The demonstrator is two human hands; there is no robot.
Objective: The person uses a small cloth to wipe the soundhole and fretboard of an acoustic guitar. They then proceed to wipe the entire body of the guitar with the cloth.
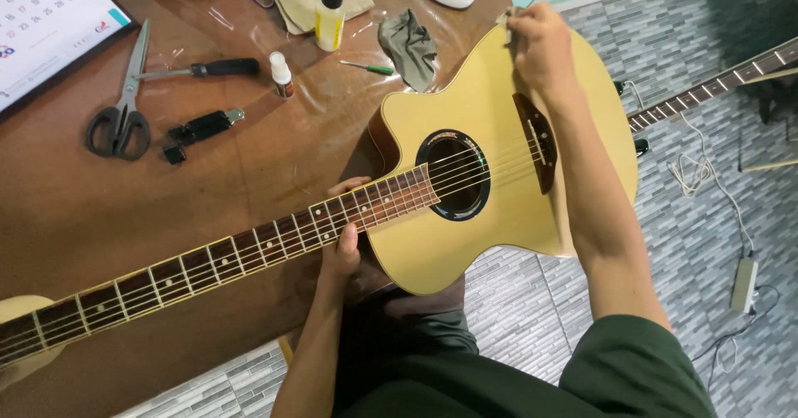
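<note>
A pale yellow acoustic guitar [499, 210] lies face up across my lap and the brown table [66, 218], its neck [208, 268] running down to the left. My left hand [342, 248] grips the neck where it joins the body, thumb over the fretboard. My right hand [536, 44] rests on the far edge of the guitar body, fingers pinched on a small grey cloth [509, 21] that is mostly hidden by the fingers.
On the table lie scissors [120, 106], a black-handled screwdriver [204, 69], a black tool [199, 125], a small dropper bottle [282, 74], a yellow bottle [329, 15], a crumpled grey rag [409, 46] and a green-handled screwdriver [370, 67]. A second guitar neck [715, 81] and cables lie on the tiled floor.
</note>
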